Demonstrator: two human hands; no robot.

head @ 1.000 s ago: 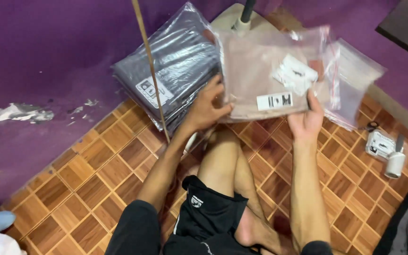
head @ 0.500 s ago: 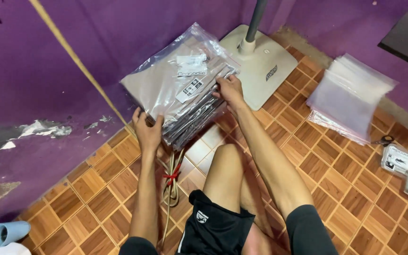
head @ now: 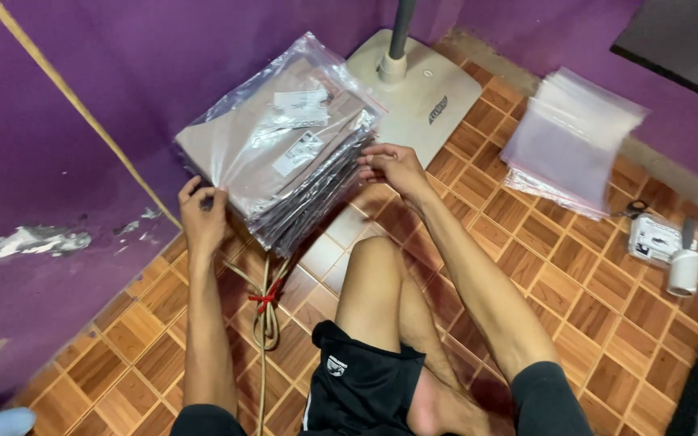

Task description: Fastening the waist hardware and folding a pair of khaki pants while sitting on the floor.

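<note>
Stack of flat, clear-plastic-bagged brown garments (head: pixel 284 153), on brown parquet-tile floor (head: pixel 599 323) against purple wall | left hand (head: pixel 202 211) pinches near-left corner; right hand (head: pixel 393 165) fingers closed on right edge | judged: slick film, floppy, moderately heavy; support from opposite edges.

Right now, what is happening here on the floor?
A person sits on a tiled floor with a stack of clear plastic-bagged flat items before them, by a purple wall. The left hand grips the stack's near left corner; the right hand has its fingers on the right edge. A second pile of clear bags lies apart to the right, next to a fan base. A rope lies under the stack.
</note>
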